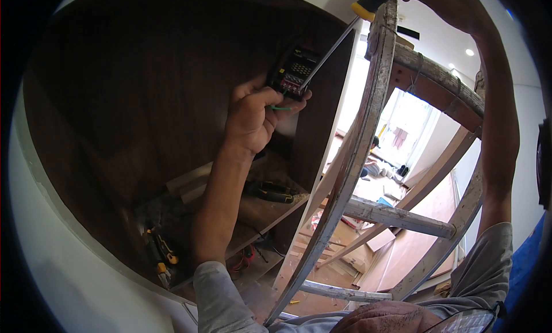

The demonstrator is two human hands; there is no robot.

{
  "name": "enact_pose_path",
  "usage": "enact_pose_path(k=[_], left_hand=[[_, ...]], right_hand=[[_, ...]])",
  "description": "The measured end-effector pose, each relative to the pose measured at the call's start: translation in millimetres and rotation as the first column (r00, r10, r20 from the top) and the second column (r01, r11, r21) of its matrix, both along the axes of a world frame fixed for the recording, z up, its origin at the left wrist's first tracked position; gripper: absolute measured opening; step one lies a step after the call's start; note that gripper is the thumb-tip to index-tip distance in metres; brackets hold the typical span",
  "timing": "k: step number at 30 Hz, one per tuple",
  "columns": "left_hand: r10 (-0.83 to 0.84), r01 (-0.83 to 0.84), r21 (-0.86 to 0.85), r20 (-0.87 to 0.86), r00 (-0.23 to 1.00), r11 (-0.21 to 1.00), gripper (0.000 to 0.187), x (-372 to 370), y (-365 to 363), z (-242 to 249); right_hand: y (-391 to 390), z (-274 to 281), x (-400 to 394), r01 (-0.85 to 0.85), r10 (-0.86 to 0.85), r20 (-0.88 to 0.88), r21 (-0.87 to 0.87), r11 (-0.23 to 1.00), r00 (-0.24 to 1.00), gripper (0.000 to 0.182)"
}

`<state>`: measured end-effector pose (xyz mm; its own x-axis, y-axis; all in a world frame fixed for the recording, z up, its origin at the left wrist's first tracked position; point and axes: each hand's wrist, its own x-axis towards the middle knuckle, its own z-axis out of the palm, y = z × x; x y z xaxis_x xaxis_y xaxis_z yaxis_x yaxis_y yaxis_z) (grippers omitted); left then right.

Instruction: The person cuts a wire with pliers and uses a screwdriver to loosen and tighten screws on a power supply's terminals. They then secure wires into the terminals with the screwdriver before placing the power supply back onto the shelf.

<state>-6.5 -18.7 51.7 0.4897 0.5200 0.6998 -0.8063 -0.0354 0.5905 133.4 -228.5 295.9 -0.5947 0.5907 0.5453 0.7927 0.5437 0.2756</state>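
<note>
With my left grip (259,117) I am clasping a small black metal box (296,71), its vented cover and row of terminals facing me, and I am keeping it up inside a dark wooden cabinet (144,91). A short green wire (280,108) is sticking out beside my fingers, just below the terminals. My right grip (440,0), partly cut off by the top edge, is closing around the yellow-and-black handle of a screwdriver (339,41), whose shaft is slanting down to the box's terminal end; I cannot tell whether the tip is sitting in a screw.

Lower in the cabinet, yellow-and-black hand tools (154,255) are lying at the left, a dark tool with yellow marks (270,192) is resting farther right, and red leads (244,259) are bunching near a board edge, their compartment being unclear. A worn ladder (399,217) is standing just outside.
</note>
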Motion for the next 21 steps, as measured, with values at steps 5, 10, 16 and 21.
enact_pose_path(k=[5, 10, 16, 21], left_hand=[[-0.001, 0.001, -0.012, 0.001, 1.0, 1.0, 0.043, 0.1, 1.7, -0.4], [-0.011, 0.011, -0.023, 0.002, 1.0, 1.0, 0.044, -0.1, 0.5, 0.0], [-0.034, 0.031, -0.077, -0.037, 0.999, 0.997, 0.047, 0.1, 3.5, -0.6], [-0.128, 0.123, -0.136, -0.029, 0.991, 0.983, 0.048, 7.9, 22.8, -11.2]], right_hand=[[-3.1, 0.2, 0.2, 0.072, -0.072, -0.016, 0.006, 0.997, 0.997, 0.037], [3.0, 3.6, 8.8, 0.01, -0.01, -0.009, 0.003, 1.0, 1.0, 0.037], [8.1, 4.5, 9.5, -0.07, 0.07, 0.036, 0.017, 0.997, 0.997, 0.035], [2.8, 0.1, -4.5, 0.075, -0.084, 0.089, 0.106, 0.992, 0.992, 0.036]])
